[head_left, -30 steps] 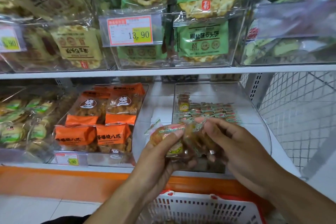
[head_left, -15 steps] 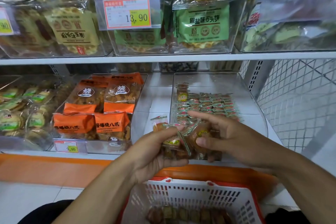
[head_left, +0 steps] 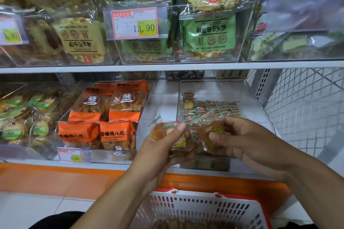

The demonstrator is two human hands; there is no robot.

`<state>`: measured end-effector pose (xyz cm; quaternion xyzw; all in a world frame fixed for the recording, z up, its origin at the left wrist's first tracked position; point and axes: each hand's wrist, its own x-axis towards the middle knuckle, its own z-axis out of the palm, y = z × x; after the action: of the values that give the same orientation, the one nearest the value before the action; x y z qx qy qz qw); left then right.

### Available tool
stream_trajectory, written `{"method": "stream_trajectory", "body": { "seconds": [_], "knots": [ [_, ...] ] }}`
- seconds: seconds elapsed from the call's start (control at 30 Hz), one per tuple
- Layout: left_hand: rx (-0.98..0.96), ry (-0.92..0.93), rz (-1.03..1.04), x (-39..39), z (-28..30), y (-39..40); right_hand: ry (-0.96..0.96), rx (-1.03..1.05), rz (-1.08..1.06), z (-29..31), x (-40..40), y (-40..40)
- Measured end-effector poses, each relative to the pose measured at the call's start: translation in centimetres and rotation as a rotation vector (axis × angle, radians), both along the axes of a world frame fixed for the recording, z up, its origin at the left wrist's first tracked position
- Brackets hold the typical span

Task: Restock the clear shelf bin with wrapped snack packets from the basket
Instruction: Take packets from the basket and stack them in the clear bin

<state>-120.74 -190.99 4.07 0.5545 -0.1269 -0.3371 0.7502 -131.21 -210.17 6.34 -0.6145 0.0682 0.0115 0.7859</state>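
Hands (head_left: 204, 141) grip brown, clear-wrapped snack packets (head_left: 178, 139).

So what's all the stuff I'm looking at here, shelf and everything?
clear plastic shelf bin: one, transparent, lower shelf at right, partly filled
small wrapped snack packets in the bin: many, red-green wrappers, lying in rows at its back
orange snack bags: at least four, orange with brown contents, bin to the left
green cracker bags: several, green, upper shelf bin
yellow cracker bags: several, pale yellow, upper left
price tags: at least three, red-edged with yellow patches, on bin fronts
slotted plastic basket: one, white with red rim, below the hands, brown packets inside
left hand: holds several brown packets
right hand: holds one brown packet
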Motion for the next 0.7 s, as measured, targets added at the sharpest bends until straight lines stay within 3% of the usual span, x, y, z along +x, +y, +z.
{"method": "stream_trajectory", "body": {
  "seconds": [0.1, 0.47, 0.7],
  "knots": [
    [0.029, -0.117, 0.051, -0.5, -0.2, -0.4, 0.066, 0.161, 0.003, -0.4, 0.2, 1.9],
    [-0.037, -0.222, 0.039, 0.4, -1.3, -0.3, 0.140, 0.184, -0.134, -0.8, 0.6, 2.8],
    [-0.036, -0.405, 0.287, -0.4, -2.0, -0.9, 0.127, 0.322, -0.118, -0.8, 0.7, 4.2]
  ]
}}
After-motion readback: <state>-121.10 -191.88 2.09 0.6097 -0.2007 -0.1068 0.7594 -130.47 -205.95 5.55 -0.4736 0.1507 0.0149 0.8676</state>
